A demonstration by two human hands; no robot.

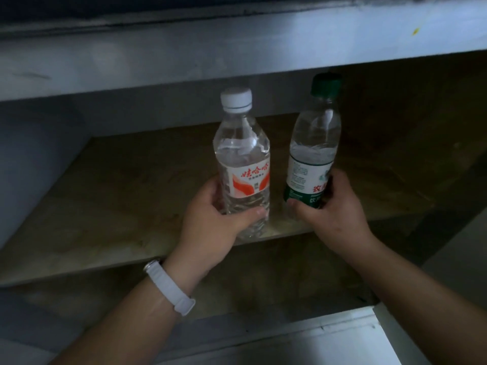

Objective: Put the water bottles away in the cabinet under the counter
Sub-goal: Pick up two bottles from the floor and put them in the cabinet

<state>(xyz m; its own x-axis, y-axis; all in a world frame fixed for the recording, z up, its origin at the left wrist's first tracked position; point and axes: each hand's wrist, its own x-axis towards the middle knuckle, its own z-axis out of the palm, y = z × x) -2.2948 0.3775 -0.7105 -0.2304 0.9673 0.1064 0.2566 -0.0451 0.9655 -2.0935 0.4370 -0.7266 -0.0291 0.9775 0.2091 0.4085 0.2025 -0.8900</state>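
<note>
My left hand [210, 222] grips the lower part of a clear water bottle [241, 154] with a white cap and a red and white label. My right hand [334, 214] grips the base of a second clear bottle [313, 143] with a green cap and a green and white label. Both bottles are upright, side by side, over the front part of the wooden cabinet shelf [118, 193]. Whether their bases touch the shelf is hidden by my hands. A white band sits on my left wrist.
The grey counter front [184, 56] runs across the top, just above the bottle caps. A grey cabinet side wall [34, 159] stands at the left. A lower wooden shelf [263, 280] lies beneath. A white panel edge [329, 338] shows at the bottom right.
</note>
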